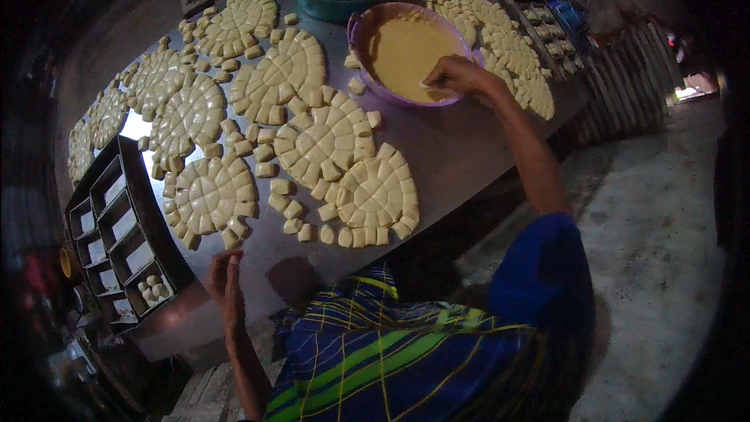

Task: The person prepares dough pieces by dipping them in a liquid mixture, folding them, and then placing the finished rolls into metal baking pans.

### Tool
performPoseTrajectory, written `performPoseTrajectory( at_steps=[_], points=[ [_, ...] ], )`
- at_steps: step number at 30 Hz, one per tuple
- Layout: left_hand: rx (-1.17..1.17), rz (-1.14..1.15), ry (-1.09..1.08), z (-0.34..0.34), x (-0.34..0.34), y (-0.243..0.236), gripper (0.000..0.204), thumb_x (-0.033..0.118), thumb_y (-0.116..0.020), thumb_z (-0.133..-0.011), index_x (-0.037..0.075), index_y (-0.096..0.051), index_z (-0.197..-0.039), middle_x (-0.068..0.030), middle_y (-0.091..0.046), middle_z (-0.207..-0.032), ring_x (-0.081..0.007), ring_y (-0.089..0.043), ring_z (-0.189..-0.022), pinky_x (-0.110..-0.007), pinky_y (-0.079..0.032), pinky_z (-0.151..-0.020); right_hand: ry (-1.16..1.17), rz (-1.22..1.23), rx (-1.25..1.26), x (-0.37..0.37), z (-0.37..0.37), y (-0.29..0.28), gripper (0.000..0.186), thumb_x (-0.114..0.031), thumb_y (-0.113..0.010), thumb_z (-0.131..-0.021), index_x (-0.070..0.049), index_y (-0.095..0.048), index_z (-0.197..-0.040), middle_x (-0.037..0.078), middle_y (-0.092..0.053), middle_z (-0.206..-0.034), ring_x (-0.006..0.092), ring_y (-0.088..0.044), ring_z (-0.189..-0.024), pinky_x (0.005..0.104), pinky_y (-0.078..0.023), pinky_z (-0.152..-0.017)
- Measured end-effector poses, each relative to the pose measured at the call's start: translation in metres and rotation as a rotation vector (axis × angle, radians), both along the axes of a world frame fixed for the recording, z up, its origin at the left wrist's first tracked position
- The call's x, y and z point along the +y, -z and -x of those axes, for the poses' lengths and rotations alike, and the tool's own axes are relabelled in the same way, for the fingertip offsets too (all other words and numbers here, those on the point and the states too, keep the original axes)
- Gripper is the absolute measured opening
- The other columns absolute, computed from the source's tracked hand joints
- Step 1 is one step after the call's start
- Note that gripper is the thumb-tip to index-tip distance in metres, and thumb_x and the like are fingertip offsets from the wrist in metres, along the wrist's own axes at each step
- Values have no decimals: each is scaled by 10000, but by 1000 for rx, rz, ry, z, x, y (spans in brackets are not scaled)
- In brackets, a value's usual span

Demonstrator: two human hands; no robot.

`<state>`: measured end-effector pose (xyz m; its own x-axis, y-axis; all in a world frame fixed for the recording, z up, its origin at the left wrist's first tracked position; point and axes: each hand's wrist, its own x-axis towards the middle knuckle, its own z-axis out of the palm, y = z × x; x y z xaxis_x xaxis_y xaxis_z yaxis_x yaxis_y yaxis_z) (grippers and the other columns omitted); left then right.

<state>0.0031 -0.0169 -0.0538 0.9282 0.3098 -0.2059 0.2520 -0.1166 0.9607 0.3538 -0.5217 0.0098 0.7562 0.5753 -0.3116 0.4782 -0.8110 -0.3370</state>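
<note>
My right hand (461,75) is over the near right rim of a purple basin (358,45), its fingers closed in a pinch. A small whitish bit shows at the fingertips; its kind is unclear. Inside the basin is a thick yellowish liquid (410,51). At the table's near edge, my left hand (225,273) has its fingers drawn together, just below a round of cut dough (215,195); whatever they may hold is hidden. Several such rounds, scored into wedges and blocks, cover the table, among them a dough round (376,194) nearest my body. Loose dough pieces (280,202) lie between them.
A black divided metal tray (125,223) stands at the left table edge, with small dough balls (153,289) in one compartment. A teal basin (332,6) with dark contents sits behind the purple one. More dough (508,47) lies at the far right, beside a rack of dough pieces (551,31).
</note>
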Motion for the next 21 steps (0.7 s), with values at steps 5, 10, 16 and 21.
performPoseTrajectory(
  at_steps=[5,10,16,21],
  points=[
    [-11,13,-62,5,-15,-3,159,138,-581,-976,6,-646,-1036,-73,-663,-1021,-160,-603,-976,-303,-455,-912,-92,122,162,2,-17,18,254,2,-697,-773,-38,-727,-1023,123,-738,-941,204,-690,-835,325,-528,-766],
    [-27,80,-64,9,-26,9,161,135,-584,-972,1,-650,-1033,-77,-672,-1013,-161,-607,-969,-308,-461,-908,-128,50,355,-7,-31,16,238,4,-685,-772,-9,-720,-1007,103,-735,-943,177,-677,-867,323,-523,-750],
    [-1,68,-73,7,-37,-7,188,171,-584,-974,0,-655,-1004,-88,-678,-1000,-166,-613,-986,-322,-468,-910,18,-101,557,-5,-27,0,297,-37,-680,-824,-2,-679,-1118,58,-701,-1026,136,-635,-909,294,-515,-767],
    [191,561,-112,2,-68,0,310,318,-608,-964,36,-608,-1092,-80,-645,-1047,-199,-619,-982,-358,-469,-936,222,-684,814,51,38,-6,503,-79,-697,-872,-68,-528,-1346,21,-633,-1214,90,-607,-1005,280,-519,-778]
  ],
)
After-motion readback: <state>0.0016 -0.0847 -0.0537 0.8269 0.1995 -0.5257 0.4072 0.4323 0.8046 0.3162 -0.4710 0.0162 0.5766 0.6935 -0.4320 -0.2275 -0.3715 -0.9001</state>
